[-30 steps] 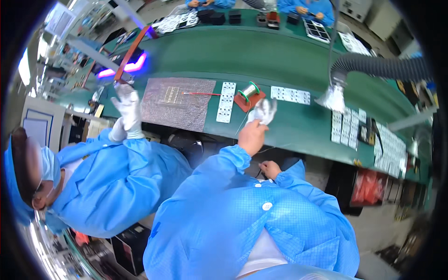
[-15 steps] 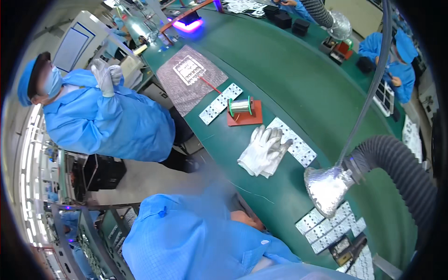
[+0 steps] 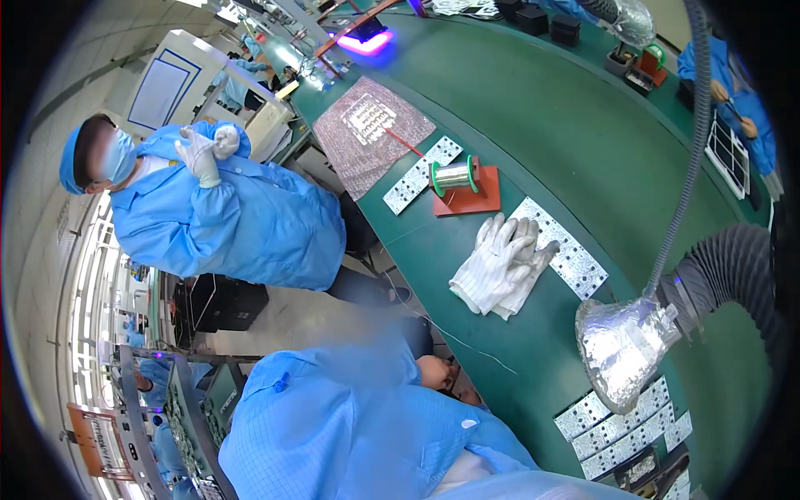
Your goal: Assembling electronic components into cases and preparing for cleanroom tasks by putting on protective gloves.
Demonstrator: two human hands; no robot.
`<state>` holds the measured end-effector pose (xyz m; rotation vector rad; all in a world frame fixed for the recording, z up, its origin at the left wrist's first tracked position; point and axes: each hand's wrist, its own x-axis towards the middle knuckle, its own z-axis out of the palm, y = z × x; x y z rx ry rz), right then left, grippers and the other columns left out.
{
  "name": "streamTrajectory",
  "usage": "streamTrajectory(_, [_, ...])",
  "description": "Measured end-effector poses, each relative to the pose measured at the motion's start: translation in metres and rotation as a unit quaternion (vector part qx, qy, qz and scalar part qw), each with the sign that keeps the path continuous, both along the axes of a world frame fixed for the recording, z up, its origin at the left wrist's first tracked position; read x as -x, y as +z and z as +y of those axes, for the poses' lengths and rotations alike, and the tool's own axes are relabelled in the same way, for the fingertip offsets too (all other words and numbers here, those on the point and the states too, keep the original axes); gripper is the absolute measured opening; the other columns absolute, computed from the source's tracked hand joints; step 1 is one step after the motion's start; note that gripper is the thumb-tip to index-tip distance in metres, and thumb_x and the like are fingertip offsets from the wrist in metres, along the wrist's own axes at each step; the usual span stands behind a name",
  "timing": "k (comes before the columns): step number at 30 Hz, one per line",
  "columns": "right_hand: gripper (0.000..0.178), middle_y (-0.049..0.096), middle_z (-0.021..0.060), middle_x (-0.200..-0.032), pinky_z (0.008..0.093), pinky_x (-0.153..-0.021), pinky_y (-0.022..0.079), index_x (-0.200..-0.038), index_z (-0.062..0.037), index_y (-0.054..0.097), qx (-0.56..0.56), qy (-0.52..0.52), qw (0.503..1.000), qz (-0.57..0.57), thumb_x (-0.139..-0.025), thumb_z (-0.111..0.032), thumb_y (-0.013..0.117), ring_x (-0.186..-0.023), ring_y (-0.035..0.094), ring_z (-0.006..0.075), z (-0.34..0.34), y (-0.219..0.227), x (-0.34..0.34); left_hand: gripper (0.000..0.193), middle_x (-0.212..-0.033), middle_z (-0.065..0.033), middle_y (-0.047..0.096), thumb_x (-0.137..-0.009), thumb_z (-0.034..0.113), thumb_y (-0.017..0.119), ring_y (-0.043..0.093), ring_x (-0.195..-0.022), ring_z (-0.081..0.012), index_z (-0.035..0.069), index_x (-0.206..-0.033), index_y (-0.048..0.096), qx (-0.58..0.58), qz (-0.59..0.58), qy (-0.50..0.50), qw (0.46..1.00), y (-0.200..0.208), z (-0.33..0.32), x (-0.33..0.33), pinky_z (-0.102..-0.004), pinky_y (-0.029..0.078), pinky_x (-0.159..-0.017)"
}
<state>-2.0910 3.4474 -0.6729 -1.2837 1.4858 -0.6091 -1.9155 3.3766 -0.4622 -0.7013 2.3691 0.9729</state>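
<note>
Low in the picture, my left hand [image 3: 436, 372] shows bare beyond a blue sleeve [image 3: 333, 425], close to the green table's edge. A smaller patch of skin, seemingly my right hand [image 3: 471, 397], lies just beside it, mostly covered by the sleeve. The fingers of both are hidden or too small to read, and something dark shows between them. On the table, beyond the hands, a pair of white work gloves [image 3: 500, 267] with greyed fingertips partly covers a white perforated board [image 3: 567, 250]. A solder wire spool [image 3: 455, 177] with green flanges sits on a red-brown base [image 3: 479, 196].
Left of the table stands a co-worker [image 3: 225, 208] in blue, white-gloved hands raised. A foil-wrapped extraction hood [image 3: 621, 350] hangs at the right above more boards [image 3: 617, 429]. Bubble wrap [image 3: 358, 158] bears a white lattice part [image 3: 369, 118]. A loose wire [image 3: 475, 348] crosses the table edge.
The table and its things have shifted to the right in the view. The co-worker's gloved hands have changed their pose slightly. Slightly more skin shows by the table edge.
</note>
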Motion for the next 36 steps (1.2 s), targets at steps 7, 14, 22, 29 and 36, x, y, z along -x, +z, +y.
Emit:
streamTrajectory(7, [0.043, 0.063, 0.0159, -0.110, 0.0404, -0.089, 0.045, -0.123, -0.0075, 0.055, 0.028, -0.080, 0.994, 0.065, -0.095, -0.037, 0.042, -0.101, 0.060, 0.0287, 0.016, -0.047, 0.009, 0.033, -0.098, -0.0140, 0.067, -0.081, 0.030, 0.057, 0.063, -0.092, -0.0322, 0.014, -0.109, 0.065, -0.010, -0.103, 0.023, 0.994, -0.005, 0.011, 0.036, -0.0432, 0.050, -0.077])
streamTrajectory(14, [0.044, 0.063, 0.0151, -0.108, 0.0389, -0.088, 0.046, -0.124, -0.0077, 0.054, 0.047, -0.160, 0.975, 0.148, -0.097, -0.039, 0.039, -0.099, 0.061, 0.0272, 0.097, -0.144, -0.001, 0.030, -0.096, -0.0141, 0.067, -0.076, 0.026, 0.060, 0.063, -0.090, -0.0346, 0.013, -0.101, 0.068, -0.035, 0.062, -0.023, 0.997, -0.020, 0.036, 0.043, -0.0455, 0.050, -0.080])
streamTrajectory(22, [0.032, 0.068, 0.0102, -0.093, 0.0308, -0.075, 0.048, -0.097, 0.0012, 0.068, 0.139, -0.340, 0.904, -0.218, -0.093, -0.028, 0.056, -0.083, 0.062, 0.0167, 0.056, 0.064, -0.042, 0.023, -0.085, -0.0185, 0.060, -0.077, 0.019, 0.067, 0.059, -0.080, -0.0370, 0.005, -0.093, 0.058, 0.049, 0.321, 0.228, 0.918, -0.058, 0.049, 0.015, -0.0438, 0.048, -0.070])
streamTrajectory(29, [0.030, 0.064, 0.0064, -0.075, 0.0288, -0.062, 0.047, -0.090, -0.0012, 0.068, 0.082, -0.375, 0.919, -0.091, -0.089, -0.030, 0.060, -0.068, 0.060, 0.0145, 0.063, 0.109, -0.055, 0.009, -0.084, -0.0153, 0.062, -0.082, 0.014, 0.061, 0.062, -0.079, -0.0332, 0.005, -0.084, 0.059, 0.091, 0.444, 0.249, 0.856, -0.040, 0.052, -0.003, -0.0408, 0.049, -0.069])
streamTrajectory(36, [0.024, 0.066, 0.0057, -0.080, 0.0236, -0.057, 0.046, -0.105, -0.0066, 0.062, 0.047, -0.411, 0.903, -0.115, -0.093, -0.027, 0.056, -0.063, 0.059, 0.0113, 0.083, 0.178, -0.061, 0.018, -0.070, -0.0080, 0.063, -0.089, 0.020, 0.062, 0.063, -0.059, -0.0141, 0.002, -0.089, 0.058, 0.034, 0.522, 0.502, 0.689, -0.054, -0.035, 0.001, -0.0297, 0.050, -0.057])
